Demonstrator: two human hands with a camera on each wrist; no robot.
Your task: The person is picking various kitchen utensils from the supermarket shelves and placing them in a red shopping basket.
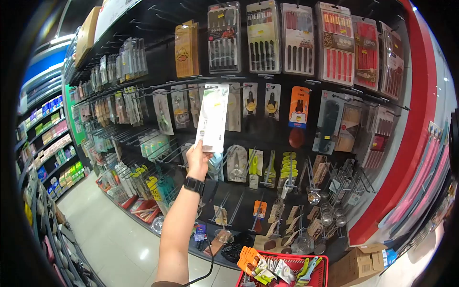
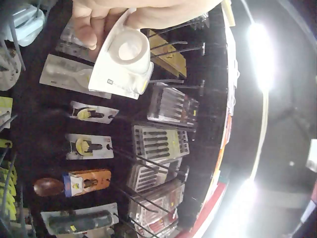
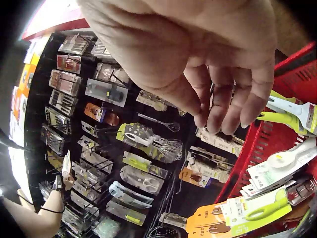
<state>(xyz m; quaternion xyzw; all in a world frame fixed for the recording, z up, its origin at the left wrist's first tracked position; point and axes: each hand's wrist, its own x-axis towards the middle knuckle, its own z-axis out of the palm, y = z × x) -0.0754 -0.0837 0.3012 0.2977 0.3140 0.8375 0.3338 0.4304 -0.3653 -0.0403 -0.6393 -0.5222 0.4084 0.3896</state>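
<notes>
Now, left hand (image 1: 197,160): you're pinching the white package (image 1: 213,117) by its lower edge, up before the black display wall (image 1: 276,136).
Right hand (image 3: 213,59): your fingers hang loosely bent, grasping nothing, near the red basket (image 3: 260,144).
Basket: orange-carded packs (image 3: 205,220) lie inside.

A cardboard box (image 1: 356,268) stands near a red wall stripe (image 1: 406,184); stocked shelves (image 1: 53,167) line the pale tiled floor (image 1: 122,239).
</notes>
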